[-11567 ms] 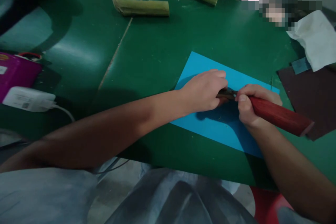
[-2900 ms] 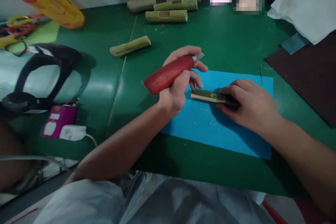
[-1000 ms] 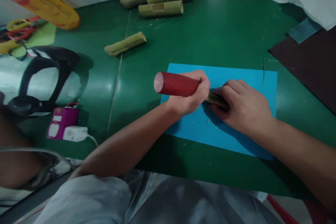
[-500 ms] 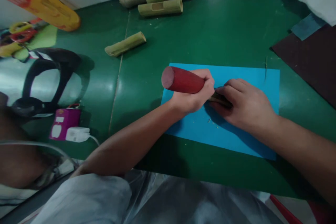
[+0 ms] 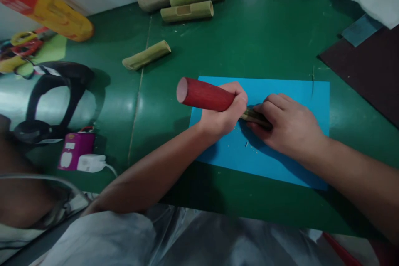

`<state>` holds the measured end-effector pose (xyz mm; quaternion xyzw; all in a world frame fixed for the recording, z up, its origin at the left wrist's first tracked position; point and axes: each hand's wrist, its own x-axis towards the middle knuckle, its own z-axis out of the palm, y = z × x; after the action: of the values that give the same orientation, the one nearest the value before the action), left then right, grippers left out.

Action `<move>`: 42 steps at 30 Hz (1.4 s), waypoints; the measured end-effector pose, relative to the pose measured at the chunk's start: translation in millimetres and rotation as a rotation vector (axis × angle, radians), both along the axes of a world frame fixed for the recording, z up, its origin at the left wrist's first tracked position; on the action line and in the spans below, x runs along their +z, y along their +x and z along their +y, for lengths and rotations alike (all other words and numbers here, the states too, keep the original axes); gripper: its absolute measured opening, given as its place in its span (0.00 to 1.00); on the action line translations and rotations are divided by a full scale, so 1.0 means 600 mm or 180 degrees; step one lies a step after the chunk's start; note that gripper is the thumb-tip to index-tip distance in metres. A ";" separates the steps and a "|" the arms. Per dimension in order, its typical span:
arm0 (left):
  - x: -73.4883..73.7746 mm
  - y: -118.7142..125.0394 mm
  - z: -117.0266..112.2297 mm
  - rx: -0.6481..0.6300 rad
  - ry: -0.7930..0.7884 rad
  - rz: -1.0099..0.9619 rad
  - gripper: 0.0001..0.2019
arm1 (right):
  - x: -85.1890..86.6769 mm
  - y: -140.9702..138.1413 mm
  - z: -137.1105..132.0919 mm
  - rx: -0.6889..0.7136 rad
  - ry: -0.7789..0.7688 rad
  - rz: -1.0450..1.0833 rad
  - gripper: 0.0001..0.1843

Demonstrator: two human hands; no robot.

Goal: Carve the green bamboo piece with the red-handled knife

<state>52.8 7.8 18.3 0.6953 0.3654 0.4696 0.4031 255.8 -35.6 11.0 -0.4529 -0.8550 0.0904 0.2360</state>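
Note:
My left hand [image 5: 226, 110] is wrapped round the thick red wooden handle [image 5: 207, 94] of a tool, its butt end pointing left and up. The tool's working end is hidden behind my fingers. Just to the right, my right hand [image 5: 286, 120] grips a narrow piece of bamboo [image 5: 254, 116], thumb and fingers closed about it; much of it is covered. Both hands are over a blue sheet [image 5: 289, 170], where small pale shavings [image 5: 246, 144] lie under the bamboo.
Cut bamboo tubes [image 5: 188, 11] lie at the back, with a shorter bamboo piece [image 5: 147, 56] nearer. On the left are a black strap-like headset [image 5: 70, 87], a purple box [image 5: 76, 149] and a white charger [image 5: 91, 163]. A dark sheet [image 5: 368, 66] lies at the right.
My left hand and the red handle have shifted left, uncovering more of the bamboo. A few more shavings show on the blue sheet. My right hand keeps its grip.

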 end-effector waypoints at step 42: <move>0.012 -0.005 -0.002 -0.0130 -0.0163 0.0398 0.17 | 0.008 0.001 0.004 0.0025 -0.0329 0.0093 0.12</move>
<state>49.7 6.8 25.4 0.7200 0.3876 0.4074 0.4067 256.6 -33.1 16.0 -0.4598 -0.8474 0.1420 0.2243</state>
